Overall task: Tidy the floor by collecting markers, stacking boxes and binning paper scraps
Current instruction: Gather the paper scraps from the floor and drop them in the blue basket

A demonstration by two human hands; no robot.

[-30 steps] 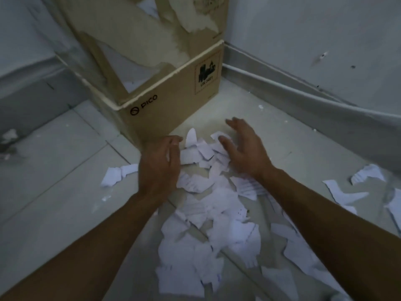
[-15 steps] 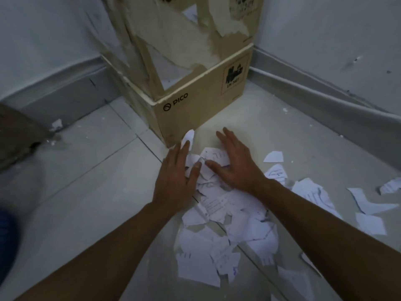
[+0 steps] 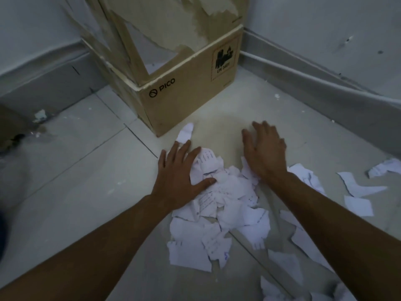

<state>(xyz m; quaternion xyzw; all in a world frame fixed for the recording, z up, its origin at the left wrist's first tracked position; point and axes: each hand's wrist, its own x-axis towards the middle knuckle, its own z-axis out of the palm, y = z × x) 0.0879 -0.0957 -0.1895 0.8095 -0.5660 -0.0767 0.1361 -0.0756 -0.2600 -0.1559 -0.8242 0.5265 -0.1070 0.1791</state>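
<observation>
hands: 2 – left hand [image 3: 178, 177], right hand [image 3: 263, 153] | cardboard box [image 3: 191, 96]: 1 in view | paper scraps [image 3: 227, 192]: several dozen, overlapping in one heap with strays around, exact number not countable

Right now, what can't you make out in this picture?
Head view only:
- Boxes: the upper one is cut off by the top edge; walls hide the insides.
- Scraps: the writing is too small to read; left hand covers some.
- Right hand: blurred, so floor contact is unclear.
- Dark thing at left edge: cut off, dim.
</observation>
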